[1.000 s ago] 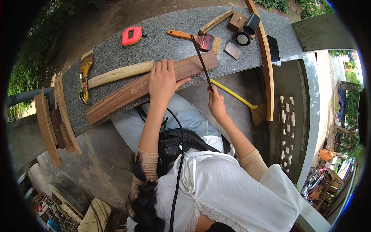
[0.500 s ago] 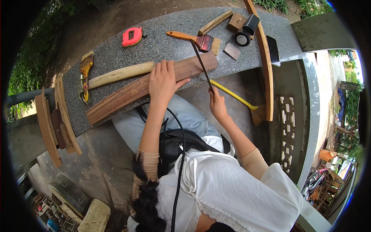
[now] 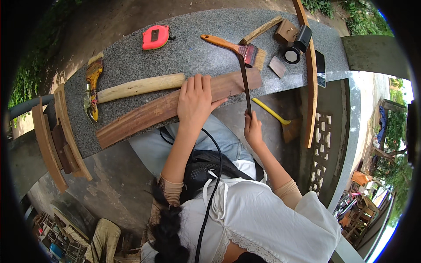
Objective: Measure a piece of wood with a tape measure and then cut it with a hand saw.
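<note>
My left hand lies across a long curved brown wooden plank, fingers together over its far edge and thumb along the near side. The plank rests on the grey speckled stone table along its near edge. In my closed right hand is the near end of a long, thin, dark file. The file crosses the plank near its right end, and its far end reaches toward an orange-handled paintbrush. A hammer with a pale wooden handle lies beyond the plank.
A pink tape measure and a yellow-handled brush lie on the table. At right are a wooden block, a black cylindrical device, a phone and a curved wooden strip. More strips overhang the left end.
The whole view has shifted, so the table's things sit farther right. The file stands at a steeper angle across the plank and is drawn slightly toward me. My left hand keeps its place.
</note>
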The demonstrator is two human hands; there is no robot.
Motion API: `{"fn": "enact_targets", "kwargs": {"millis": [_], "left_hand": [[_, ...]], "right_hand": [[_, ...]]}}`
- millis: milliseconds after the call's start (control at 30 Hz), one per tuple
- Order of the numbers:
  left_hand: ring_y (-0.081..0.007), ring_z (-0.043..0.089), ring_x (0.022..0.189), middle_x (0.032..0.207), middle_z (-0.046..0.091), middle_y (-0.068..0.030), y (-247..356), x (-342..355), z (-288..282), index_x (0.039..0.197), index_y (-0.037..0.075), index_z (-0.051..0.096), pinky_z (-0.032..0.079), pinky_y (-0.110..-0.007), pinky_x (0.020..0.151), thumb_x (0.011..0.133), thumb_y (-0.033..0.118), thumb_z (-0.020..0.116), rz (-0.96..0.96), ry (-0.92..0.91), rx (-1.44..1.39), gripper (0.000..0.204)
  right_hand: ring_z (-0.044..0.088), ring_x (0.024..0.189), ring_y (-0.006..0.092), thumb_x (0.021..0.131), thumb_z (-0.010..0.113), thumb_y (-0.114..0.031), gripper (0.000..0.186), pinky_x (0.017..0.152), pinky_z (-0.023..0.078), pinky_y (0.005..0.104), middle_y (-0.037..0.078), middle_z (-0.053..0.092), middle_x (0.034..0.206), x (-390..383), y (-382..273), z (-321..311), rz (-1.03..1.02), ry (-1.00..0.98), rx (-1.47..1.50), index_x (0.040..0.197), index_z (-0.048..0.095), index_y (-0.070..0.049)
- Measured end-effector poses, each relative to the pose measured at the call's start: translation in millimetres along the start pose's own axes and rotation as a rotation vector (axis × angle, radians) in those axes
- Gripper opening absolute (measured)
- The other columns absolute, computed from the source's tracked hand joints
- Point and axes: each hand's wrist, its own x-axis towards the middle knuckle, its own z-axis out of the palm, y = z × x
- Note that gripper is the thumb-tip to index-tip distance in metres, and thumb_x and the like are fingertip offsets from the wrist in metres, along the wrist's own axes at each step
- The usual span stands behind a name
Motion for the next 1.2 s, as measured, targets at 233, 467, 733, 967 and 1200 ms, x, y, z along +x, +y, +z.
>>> {"fn": "enact_targets", "kwargs": {"millis": [233,467,733,967,1200], "left_hand": [[-0.0216,0.049,0.089,0.093,0.049,-0.0071,-1.8,2.9,-2.3,0.100,0.004,0.048,0.040,-0.031,0.080,0.060,0.048,0.068,-0.030,-0.046,-0.039,0.062],[-0.0218,0.049,0.090,0.095,0.050,-0.0073,-1.5,4.2,-0.6,0.100,0.004,0.048,0.040,-0.032,0.080,0.060,0.046,0.069,-0.036,-0.054,-0.052,0.062],[-0.0216,0.049,0.090,0.095,0.050,-0.0067,-3.1,1.8,-0.7,0.099,0.005,0.049,0.040,-0.031,0.080,0.059,0.046,0.069,-0.030,-0.048,-0.022,0.061],[-0.0212,0.048,0.088,0.090,0.049,-0.0063,-0.2,0.9,-1.9,0.099,0.005,0.049,0.040,-0.031,0.079,0.060,0.049,0.068,-0.023,-0.025,-0.025,0.062],[-0.0216,0.049,0.085,0.087,0.049,-0.0067,-1.4,-4.1,-1.2,0.097,0.004,0.050,0.041,-0.031,0.077,0.060,0.052,0.066,-0.001,0.029,0.019,0.063]], "right_hand": [[0.056,0.064,0.0402,0.086,0.042,-0.001,0.012,0.053,0.043,0.0406,0.023,0.052,0.070,-34.6,34.3,-8.7,0.073,-0.111,-0.058,0.097,0.045,-0.003],[0.047,0.045,0.0287,0.088,0.039,-0.004,0.010,0.043,0.036,0.0339,0.016,0.044,0.056,0.0,7.2,6.9,-0.063,0.029,0.011,0.092,0.047,0.001],[0.054,0.057,0.0379,0.084,0.042,0.002,0.012,0.050,0.041,0.0380,0.021,0.049,0.064,-7.6,6.5,-6.7,-0.026,-0.042,-0.058,0.095,0.045,-0.002],[0.055,0.060,0.0390,0.087,0.042,-0.001,0.010,0.050,0.042,0.0390,0.023,0.050,0.065,-5.2,0.8,-0.2,-0.008,-0.002,-0.025,0.096,0.045,-0.003],[0.054,0.065,0.0426,0.088,0.042,-0.006,0.009,0.051,0.041,0.0441,0.025,0.053,0.068,-23.6,10.3,-10.5,0.048,-0.077,-0.098,0.096,0.045,-0.003]]}}
